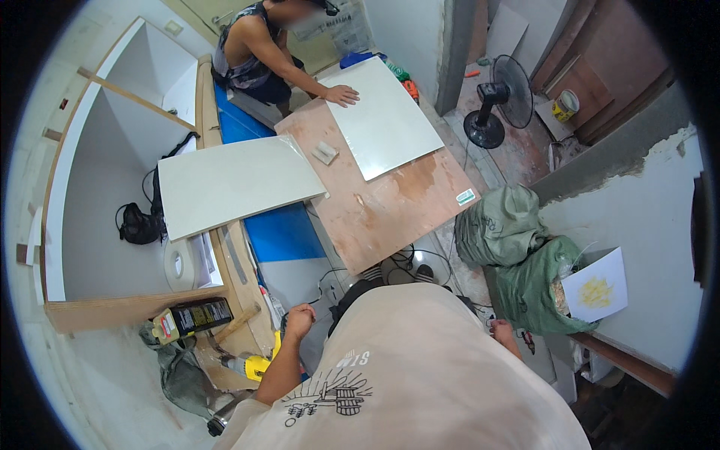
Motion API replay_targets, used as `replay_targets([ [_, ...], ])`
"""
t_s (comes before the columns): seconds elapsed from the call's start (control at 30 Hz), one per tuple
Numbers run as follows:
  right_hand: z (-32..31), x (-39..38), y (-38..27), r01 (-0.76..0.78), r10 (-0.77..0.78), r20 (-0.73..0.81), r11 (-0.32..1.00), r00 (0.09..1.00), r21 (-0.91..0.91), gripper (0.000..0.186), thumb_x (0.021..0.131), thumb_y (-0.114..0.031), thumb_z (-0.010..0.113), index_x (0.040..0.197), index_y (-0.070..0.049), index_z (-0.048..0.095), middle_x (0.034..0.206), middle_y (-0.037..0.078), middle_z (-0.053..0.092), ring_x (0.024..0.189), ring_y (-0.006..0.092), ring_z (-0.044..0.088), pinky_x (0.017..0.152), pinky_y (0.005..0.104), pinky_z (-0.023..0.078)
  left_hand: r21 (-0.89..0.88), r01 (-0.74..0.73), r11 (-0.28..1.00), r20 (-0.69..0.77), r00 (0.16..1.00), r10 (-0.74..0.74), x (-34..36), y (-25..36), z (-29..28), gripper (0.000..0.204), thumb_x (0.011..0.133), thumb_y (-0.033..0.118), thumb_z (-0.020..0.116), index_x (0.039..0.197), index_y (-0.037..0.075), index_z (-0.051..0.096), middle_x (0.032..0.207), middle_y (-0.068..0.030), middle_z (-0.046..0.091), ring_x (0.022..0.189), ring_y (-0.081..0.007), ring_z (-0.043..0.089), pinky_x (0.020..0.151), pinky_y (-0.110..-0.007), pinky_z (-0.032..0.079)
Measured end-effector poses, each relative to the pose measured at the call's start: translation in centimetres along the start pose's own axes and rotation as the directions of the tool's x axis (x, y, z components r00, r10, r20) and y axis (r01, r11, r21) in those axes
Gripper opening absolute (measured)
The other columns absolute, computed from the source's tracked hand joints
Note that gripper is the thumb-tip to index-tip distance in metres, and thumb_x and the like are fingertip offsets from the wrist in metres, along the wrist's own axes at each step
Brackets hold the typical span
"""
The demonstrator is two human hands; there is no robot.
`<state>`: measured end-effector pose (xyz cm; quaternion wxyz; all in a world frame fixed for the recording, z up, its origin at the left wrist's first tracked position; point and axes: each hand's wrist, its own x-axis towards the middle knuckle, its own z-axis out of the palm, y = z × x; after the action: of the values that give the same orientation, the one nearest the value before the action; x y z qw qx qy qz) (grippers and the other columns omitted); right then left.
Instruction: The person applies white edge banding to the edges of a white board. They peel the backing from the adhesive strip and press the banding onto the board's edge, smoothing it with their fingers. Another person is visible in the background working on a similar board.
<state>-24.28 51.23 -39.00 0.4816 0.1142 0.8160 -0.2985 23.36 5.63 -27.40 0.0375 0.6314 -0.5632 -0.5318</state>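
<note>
My left hand hangs beside my left hip with curled fingers, near a yellow power tool; I cannot make out whether it holds anything. My right hand is low at my right side, mostly behind my shirt, fingers curled around something too small to name. Ahead of me lies a stained plywood board bearing a white panel and small pale pieces. A second white panel rests at the left, overlapping the plywood's edge.
A co-worker has a hand on the far panel. An open white cabinet stands left, with a black bag and tape roll. Right are a black fan, green sacks and walls. Cables cross the floor below the plywood.
</note>
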Motion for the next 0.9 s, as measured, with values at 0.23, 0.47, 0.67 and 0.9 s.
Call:
replay_targets([
  [0.23,4.4,-8.9,-5.5,0.018,-0.022,-0.081,0.999,0.996,-0.050,0.023,0.086,-0.027,0.066,0.097,-0.007,0.066,0.075,0.005,0.063,0.060,0.0174,0.057,0.050,0.0354,0.043,0.061,0.109,0.992,0.097,0.989,-0.114,4.9,0.6,-0.4,0.036,0.093,0.031,0.056,0.074,0.002,0.066,0.065,-0.0094,0.061,0.061,-0.0214,0.059,0.062,-0.034,0.047],
  [0.47,9.2,-8.0,-0.5,0.183,-0.202,-0.131,0.972,0.970,-0.147,0.022,0.090,-0.018,0.063,0.098,0.002,0.068,0.086,0.012,0.071,0.078,0.0220,0.065,0.075,0.0360,0.051,0.417,-0.110,0.902,0.195,0.980,0.029,13.2,-2.8,0.2,0.028,0.089,0.021,0.056,0.107,0.002,0.066,0.109,-0.0223,0.068,0.105,-0.0381,0.063,0.093,-0.043,0.048],
  [0.67,12.9,-9.8,3.1,0.179,-0.183,-0.172,0.983,0.968,-0.042,0.026,0.090,-0.020,0.065,0.103,0.001,0.069,0.089,0.013,0.072,0.082,0.0214,0.066,0.077,0.0364,0.052,0.415,-0.188,0.890,0.219,0.970,0.103,16.6,3.2,-0.4,0.039,0.084,0.019,0.059,0.120,0.005,0.063,0.124,-0.0232,0.064,0.118,-0.0381,0.059,0.101,-0.041,0.046],
  [0.9,15.6,-11.8,3.2,0.139,-0.142,-0.186,0.990,0.972,-0.034,0.025,0.091,-0.021,0.064,0.103,0.000,0.070,0.088,0.014,0.072,0.082,0.0230,0.067,0.078,0.0374,0.052,0.391,-0.190,0.900,0.220,0.969,0.108,18.2,5.2,-2.6,0.040,0.085,0.026,0.063,0.119,0.004,0.064,0.119,-0.0225,0.066,0.114,-0.0357,0.062,0.097,-0.041,0.048],
])
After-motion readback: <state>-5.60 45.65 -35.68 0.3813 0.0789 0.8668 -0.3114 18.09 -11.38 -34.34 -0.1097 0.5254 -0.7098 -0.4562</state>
